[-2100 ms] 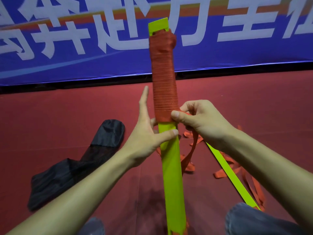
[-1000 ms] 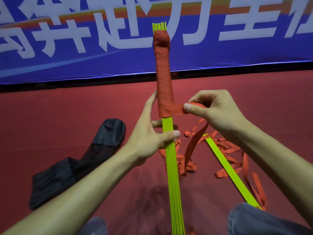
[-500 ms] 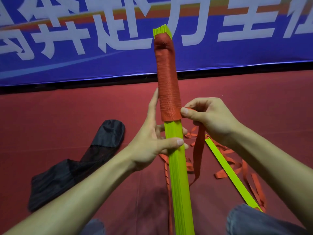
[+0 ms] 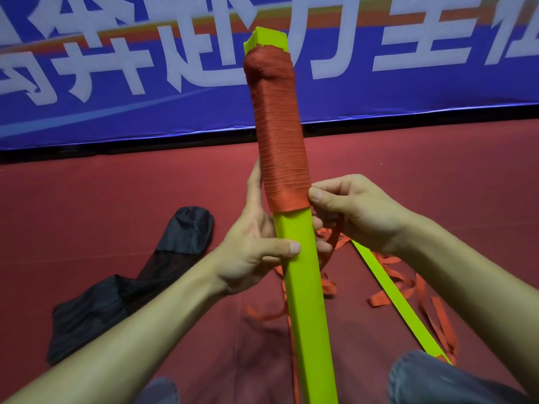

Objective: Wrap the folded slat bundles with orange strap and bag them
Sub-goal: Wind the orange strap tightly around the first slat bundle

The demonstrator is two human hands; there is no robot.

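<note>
A bundle of yellow-green slats stands nearly upright in front of me. Its upper half is wound tight with orange strap. My left hand grips the bare slats just below the wrapping, thumb across the front face. My right hand pinches the strap at the lower right edge of the wrapping. The loose strap tail drops behind the bundle to the floor.
A black mesh bag lies on the red floor to the left. One loose yellow-green slat and a tangle of orange strap lie to the right. My knees are at the bottom edge. A blue banner lines the back.
The bundle has been turned in my left hand, from edge-on to broad face toward me. My right hand has carried the strap round and pulled it in against the bundle's right edge.
</note>
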